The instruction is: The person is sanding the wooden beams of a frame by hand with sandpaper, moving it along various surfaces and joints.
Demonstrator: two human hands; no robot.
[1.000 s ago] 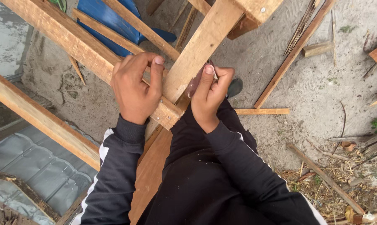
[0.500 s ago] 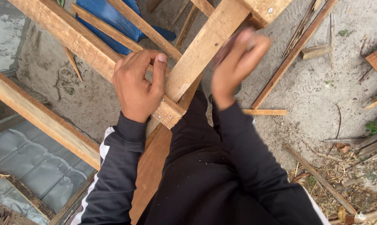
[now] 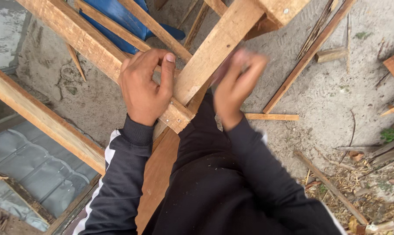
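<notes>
Left hand grip closed around the wooden batten, steadying it; blurred right hand, at 3 o'clock, grip indeterminate.

left hand: bare, short trimmed nails | right hand: bare, blurred | sleeves: long, black, ribbed knit cuffs just behind each grip | left sleeve: white side stripes running up from the cuff | trousers: black, flecked with pale dust

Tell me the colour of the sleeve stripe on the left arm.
White stripe on a black sleeve, seen in the head view.
</notes>
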